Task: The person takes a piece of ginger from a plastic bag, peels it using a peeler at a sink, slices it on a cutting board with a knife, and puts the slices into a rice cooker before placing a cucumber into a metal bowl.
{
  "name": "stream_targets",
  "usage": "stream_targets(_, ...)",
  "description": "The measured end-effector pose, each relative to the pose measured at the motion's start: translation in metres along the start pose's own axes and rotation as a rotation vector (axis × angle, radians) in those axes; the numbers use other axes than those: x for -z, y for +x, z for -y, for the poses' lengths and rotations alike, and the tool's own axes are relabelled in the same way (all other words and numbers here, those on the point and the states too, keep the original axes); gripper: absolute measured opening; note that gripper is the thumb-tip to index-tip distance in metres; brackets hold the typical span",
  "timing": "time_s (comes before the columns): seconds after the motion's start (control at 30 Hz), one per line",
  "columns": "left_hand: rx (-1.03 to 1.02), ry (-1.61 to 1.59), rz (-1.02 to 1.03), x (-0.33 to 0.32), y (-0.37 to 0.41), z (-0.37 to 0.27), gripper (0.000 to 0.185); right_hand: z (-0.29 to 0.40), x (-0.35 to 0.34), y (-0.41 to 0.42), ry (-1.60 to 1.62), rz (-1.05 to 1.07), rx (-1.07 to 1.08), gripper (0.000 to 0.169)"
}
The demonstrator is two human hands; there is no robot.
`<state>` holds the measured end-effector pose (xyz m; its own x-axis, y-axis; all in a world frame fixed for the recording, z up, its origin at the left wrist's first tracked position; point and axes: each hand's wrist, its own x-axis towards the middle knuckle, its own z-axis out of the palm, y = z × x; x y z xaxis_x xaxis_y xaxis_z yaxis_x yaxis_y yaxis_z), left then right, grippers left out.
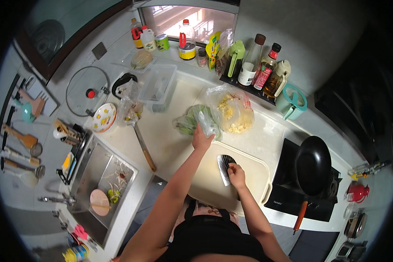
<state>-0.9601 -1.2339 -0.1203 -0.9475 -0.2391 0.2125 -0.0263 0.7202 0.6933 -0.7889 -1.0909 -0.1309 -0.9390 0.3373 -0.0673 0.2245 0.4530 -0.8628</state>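
Note:
My left hand [202,139] grips the gathered top of a clear plastic bag of green vegetables [198,114], which lies on the counter behind the cutting board. With my right hand [236,175] I hold a wide-bladed kitchen knife [223,170] over the cream cutting board [209,186]; its handle is mostly hidden by the hand. Beside the greens, touching or nearly so, rests a plastic bag with yellowish chopped pieces [237,118].
A black wok [313,165] sits on the gas stove at right. The steel sink [98,183] at left holds a pink board or plate and scraps. A clear plastic container [159,86], a spatula [144,147] and several bottles stand or lie behind.

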Motion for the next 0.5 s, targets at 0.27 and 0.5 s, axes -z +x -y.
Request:
stream_targets(0.27, -0.015, -0.392, 0.304, 0.02, 0.056, 0.092, 0.041, 0.061, -0.066, 0.053, 0.019, -0.027, 0.086, 0.03)
stream_targets(0.5, -0.061, -0.742, 0.459, 0.111, 0.056, 0.085, 0.039, 0.14, -0.125, 0.094, 0.014, 0.156, 0.238, 0.045)
